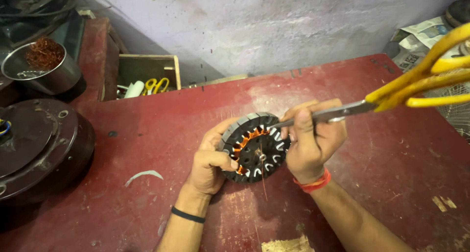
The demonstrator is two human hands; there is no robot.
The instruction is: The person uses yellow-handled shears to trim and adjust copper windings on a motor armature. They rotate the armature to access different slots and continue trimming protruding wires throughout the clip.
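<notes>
The motor stator [254, 148] is gripped upright by the left hand [209, 166]; yellow-handled scissors [391, 98], clasped in the right hand [313, 139], are angled toward its upper rim.

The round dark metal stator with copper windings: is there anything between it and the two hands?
Nothing visible. The left hand grips the round dark metal stator directly at its left rim, and the right hand touches its right rim while holding yellow-handled scissors.
</notes>
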